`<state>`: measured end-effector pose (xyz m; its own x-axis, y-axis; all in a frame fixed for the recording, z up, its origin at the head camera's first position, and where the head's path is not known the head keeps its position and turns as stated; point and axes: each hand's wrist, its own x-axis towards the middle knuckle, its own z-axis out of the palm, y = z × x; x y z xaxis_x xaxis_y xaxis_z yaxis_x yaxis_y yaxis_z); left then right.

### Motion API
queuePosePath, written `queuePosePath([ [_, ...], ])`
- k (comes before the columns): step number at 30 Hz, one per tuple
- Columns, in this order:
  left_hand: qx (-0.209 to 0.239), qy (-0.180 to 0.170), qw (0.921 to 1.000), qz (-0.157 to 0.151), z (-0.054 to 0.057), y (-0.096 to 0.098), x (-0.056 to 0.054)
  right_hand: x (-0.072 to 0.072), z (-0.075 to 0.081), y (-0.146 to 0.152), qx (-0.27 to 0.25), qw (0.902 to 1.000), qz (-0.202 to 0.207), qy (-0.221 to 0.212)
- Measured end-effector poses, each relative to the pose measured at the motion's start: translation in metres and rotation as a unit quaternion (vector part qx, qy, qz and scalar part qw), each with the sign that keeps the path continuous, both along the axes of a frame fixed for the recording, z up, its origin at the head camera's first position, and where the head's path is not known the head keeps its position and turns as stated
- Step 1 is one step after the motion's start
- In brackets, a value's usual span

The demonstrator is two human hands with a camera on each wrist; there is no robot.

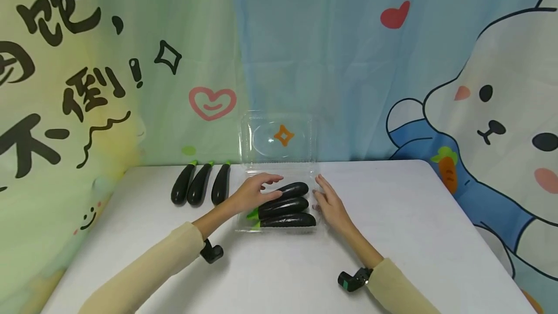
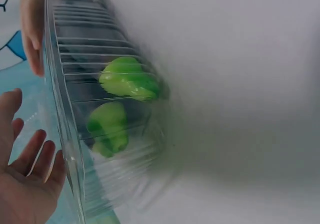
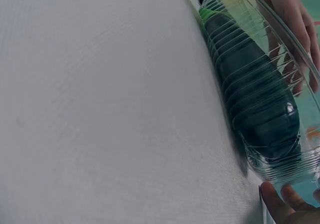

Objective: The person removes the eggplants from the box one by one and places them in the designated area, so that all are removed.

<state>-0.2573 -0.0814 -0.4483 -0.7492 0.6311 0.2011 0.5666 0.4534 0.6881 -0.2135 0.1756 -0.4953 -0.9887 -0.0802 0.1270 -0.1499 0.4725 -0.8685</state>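
Observation:
A clear plastic clamshell box (image 1: 245, 228) stands on the table with its lid (image 1: 261, 142) raised at the back. Inside it lie three dark eggplants (image 1: 288, 220) side by side, green stem ends to the left. My left hand (image 1: 257, 192) hovers over the box's left part, fingers spread and loosely bent, holding nothing. At the right wall, my right hand (image 1: 333, 209) has relaxed, fairly straight fingers right by the box's edge. The left wrist view shows two green stem ends (image 2: 129, 78) through the ribbed wall. In the right wrist view, the front eggplant (image 3: 250, 78) shows through the plastic.
Three more eggplants (image 1: 220, 184) lie in a row at the back left of the white table (image 1: 392, 217). Behind the table's far edge hangs a printed curtain (image 1: 348, 86) with cartoon figures. A black wrist camera (image 1: 211, 251) sits on each wrist.

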Motion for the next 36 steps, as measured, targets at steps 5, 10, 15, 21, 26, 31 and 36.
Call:
queuePosePath([
  [5,-0.012,-0.002,0.9999,0.000,-0.002,0.006,-0.008,0.000,0.000,-0.001,0.005,0.9999,-0.002,0.010],
  [10,-0.018,-0.012,0.9997,-0.007,-0.004,0.010,-0.015,-0.001,0.000,-0.001,0.005,0.9999,-0.002,0.011],
  [15,-0.035,-0.034,0.9987,-0.015,-0.006,0.013,-0.018,0.000,0.002,-0.002,-0.002,1.0000,0.003,0.007],
  [21,-0.077,-0.017,0.9954,-0.054,-0.007,0.018,-0.021,0.000,0.002,-0.002,0.001,1.0000,0.003,0.007],
  [26,-0.100,0.008,0.9920,-0.077,-0.009,0.024,-0.024,0.001,0.002,-0.002,0.003,1.0000,0.000,0.001],
  [31,-0.124,0.010,0.9888,-0.083,-0.007,0.031,-0.026,0.001,0.000,-0.001,0.006,1.0000,-0.001,-0.001],
  [36,-0.156,-0.006,0.9850,-0.075,0.001,0.037,-0.026,0.000,-0.001,0.000,0.002,1.0000,0.003,0.001],
])
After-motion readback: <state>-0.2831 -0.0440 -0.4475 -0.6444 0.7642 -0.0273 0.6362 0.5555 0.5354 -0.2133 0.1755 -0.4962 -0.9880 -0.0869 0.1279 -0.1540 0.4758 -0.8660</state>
